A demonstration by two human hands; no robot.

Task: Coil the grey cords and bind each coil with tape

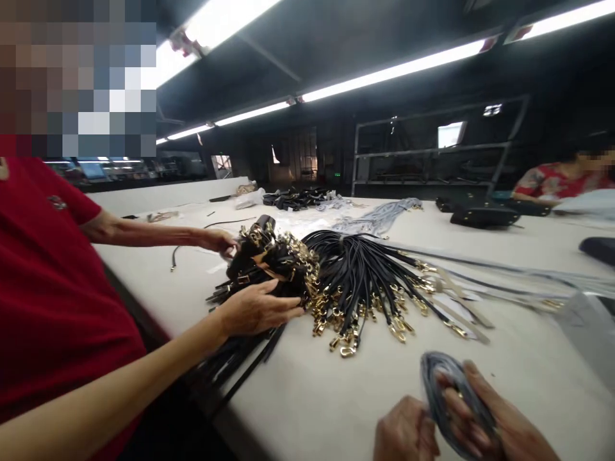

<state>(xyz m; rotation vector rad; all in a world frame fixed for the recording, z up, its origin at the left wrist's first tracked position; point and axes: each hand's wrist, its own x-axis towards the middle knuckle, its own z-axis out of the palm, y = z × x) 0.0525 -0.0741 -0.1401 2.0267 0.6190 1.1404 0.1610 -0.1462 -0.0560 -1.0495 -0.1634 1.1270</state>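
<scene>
At the lower right, my right hand (509, 416) is closed around a coiled grey strap (435, 384), its fingers passing through the loop. The coil is blurred by motion. My left hand (406, 430) is curled right at the coil's left side; whatever its fingers hold is hidden. Beyond my hands lies a fanned bundle of black straps (355, 262) with gold clasps pointing toward me. On the left, a co-worker in a red shirt (62, 269) has both hands at a heap of black straps and gold hardware (269, 256).
Long grey straps (509, 282) stretch across the white table (307, 397) to the right. Further back are grey strap bundles (384, 214), a dark heap (298, 198) and black bags (485, 214). Another person (557, 182) sits at the far right, and a metal rack (432, 153) stands behind.
</scene>
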